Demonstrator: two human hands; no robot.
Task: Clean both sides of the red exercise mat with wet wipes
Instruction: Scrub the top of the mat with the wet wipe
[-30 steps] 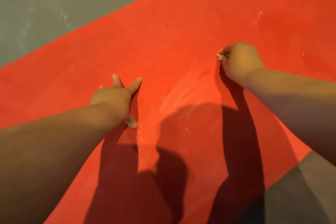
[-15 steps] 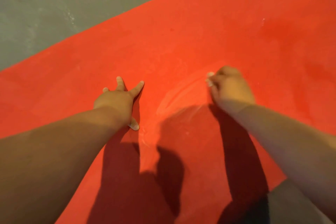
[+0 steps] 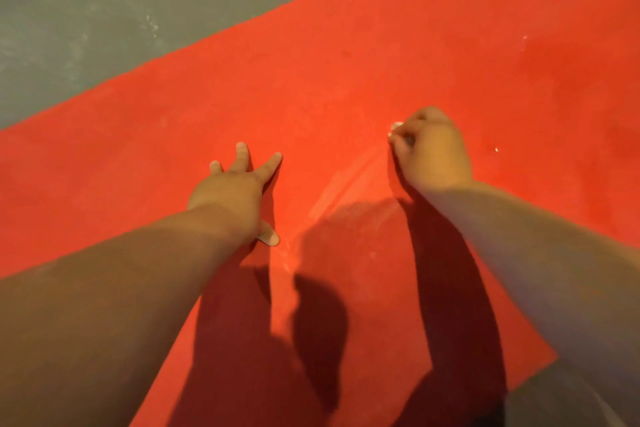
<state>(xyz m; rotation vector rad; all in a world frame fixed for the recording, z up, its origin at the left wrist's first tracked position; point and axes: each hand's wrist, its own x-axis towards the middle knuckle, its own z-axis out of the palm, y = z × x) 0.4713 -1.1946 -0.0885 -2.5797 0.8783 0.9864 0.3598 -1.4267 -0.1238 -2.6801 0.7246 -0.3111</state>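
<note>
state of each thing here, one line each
mat: spread flat on the floor, pale wipe streaks between the hands
wipe: bunched up in the right hand, only a small white bit showing
left hand: fingers spread, pressing on the mat
right hand: curled round the wipe, down on the mat
floor: grey, pale scuffs near the mat's edge
</note>
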